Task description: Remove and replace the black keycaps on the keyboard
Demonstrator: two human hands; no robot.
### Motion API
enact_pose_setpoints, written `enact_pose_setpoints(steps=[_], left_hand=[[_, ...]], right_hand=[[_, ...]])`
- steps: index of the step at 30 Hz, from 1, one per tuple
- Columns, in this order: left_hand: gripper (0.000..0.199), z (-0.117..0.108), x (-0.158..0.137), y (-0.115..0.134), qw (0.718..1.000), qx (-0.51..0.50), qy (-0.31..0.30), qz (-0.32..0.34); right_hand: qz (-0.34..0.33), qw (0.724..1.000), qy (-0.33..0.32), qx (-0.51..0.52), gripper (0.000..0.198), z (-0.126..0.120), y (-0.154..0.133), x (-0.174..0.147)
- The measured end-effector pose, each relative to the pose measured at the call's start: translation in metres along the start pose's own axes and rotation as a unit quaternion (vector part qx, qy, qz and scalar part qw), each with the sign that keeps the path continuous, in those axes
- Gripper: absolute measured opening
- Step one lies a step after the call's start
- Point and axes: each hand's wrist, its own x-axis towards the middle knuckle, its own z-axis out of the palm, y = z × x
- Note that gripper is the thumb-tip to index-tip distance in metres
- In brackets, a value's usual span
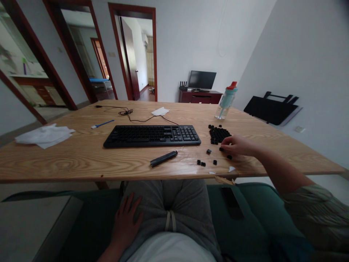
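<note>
At the right of the table my right hand [239,145] reaches in with its fingertips closed at a small black keycap [221,149]. Just beyond those fingers lies a tight cluster of black keycaps [219,134]. Loose ones are scattered nearer the table edge, among them a keycap [208,151] and another keycap [215,162]. A black keyboard [152,136] lies left of the cluster, in front of me. Down on my thigh, my left hand [127,218] rests with fingers spread, holding nothing.
A dark bar-shaped thing [163,159] lies before the keyboard. Behind are its coiled cable [127,112], a blue-handled brush [102,124] and white paper [45,134]. A water bottle [226,100] stands upright at back right. A phone [232,202] lies on the green seat.
</note>
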Motion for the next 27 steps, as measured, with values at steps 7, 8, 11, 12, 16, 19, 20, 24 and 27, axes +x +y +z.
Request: enact_pose_setpoints(steps=[7, 8, 11, 12, 16, 19, 20, 24, 27], left_hand=[[0.054, -0.001, -0.001, -0.001, 1.0, -0.002, -0.008, 0.001], [0.054, -0.001, -0.001, -0.001, 1.0, -0.004, -0.005, 0.001], [0.053, -0.002, -0.002, 0.001, 1.0, -0.003, 0.002, 0.002], [0.052, -0.003, -0.002, 0.002, 1.0, -0.001, 0.001, 0.0], [0.053, -0.005, -0.003, 0.004, 1.0, 0.009, -0.004, -0.004], [0.053, -0.003, -0.003, 0.002, 1.0, 0.01, -0.003, 0.001], [0.053, -0.002, -0.003, 0.001, 1.0, 0.008, -0.001, 0.002], [0.053, -0.001, -0.002, -0.001, 1.0, 0.002, 0.003, 0.005], [0.052, -0.003, -0.002, 0.001, 1.0, 0.002, 0.004, 0.003]], right_hand=[[-0.056, 0.998, 0.013, -0.022, 0.032, 0.003, -0.003, -0.006], [-0.056, 0.998, 0.013, -0.028, 0.03, 0.004, -0.005, -0.007], [-0.05, 0.997, 0.025, -0.048, 0.026, 0.006, -0.011, -0.008], [-0.052, 0.997, 0.029, -0.05, 0.026, 0.006, -0.014, -0.009], [-0.083, 0.996, 0.028, -0.021, 0.032, 0.007, -0.023, -0.008], [-0.1, 0.995, 0.021, 0.003, 0.036, 0.006, -0.024, -0.006], [-0.102, 0.995, 0.024, 0.006, 0.036, 0.006, -0.024, -0.006], [-0.095, 0.995, 0.042, 0.006, 0.037, 0.005, -0.021, -0.005], [-0.08, 0.996, 0.039, 0.007, 0.037, 0.003, -0.02, -0.007]])
